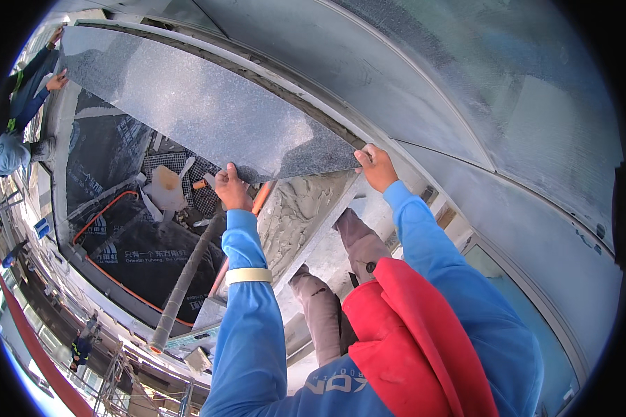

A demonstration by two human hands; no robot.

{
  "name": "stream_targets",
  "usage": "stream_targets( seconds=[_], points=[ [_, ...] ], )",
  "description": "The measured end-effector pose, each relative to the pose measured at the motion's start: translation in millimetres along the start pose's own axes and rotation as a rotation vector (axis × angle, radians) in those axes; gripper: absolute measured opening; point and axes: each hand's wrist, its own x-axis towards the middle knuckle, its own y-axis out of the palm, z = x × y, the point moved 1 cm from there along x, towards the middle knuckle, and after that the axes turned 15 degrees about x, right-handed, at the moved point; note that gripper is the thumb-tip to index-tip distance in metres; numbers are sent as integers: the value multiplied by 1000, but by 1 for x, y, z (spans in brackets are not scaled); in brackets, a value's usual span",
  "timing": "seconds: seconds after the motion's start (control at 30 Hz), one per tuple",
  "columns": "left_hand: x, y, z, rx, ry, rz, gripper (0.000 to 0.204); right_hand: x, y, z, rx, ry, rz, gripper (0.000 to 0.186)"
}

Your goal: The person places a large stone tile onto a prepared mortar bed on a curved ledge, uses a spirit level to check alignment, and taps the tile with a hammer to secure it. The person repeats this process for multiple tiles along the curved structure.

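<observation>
A long grey speckled slab (188,90) spans the upper middle beside a ledge. My left hand (232,186) grips its near lower edge, thumb up. My right hand (374,167) is closed on the slab's right end. At the far left end, a co-worker's two hands (57,80) also hold it. Trowelled grey mortar (299,215) lies just below my end of the slab. Under my left hand a long grey tube (188,285) slants down to the left.
Dark sheeting (139,257), orange hose (90,224) and a cluttered grid panel (198,181) lie inside the frame at left. Large grey wall panels (522,201) border the right. My legs (358,247) rest on a pale ledge. More people (81,351) and scaffolding (111,389) are far below.
</observation>
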Motion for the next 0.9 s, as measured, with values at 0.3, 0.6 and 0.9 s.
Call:
stream_targets(
  seconds=[0.3,0.6,0.9],
  points=[
    [-33,1,-6,-20,-53,67,37,-2,-13,-11,80,17,-1,30],
    [-58,19,-19,-93,-65,14,39,-6,-41,-11,-182,47,-44,34],
    [-61,46,-10,-54,-141,-48,38,3,-58,-8,-362,-65,-126,43]
  ],
)
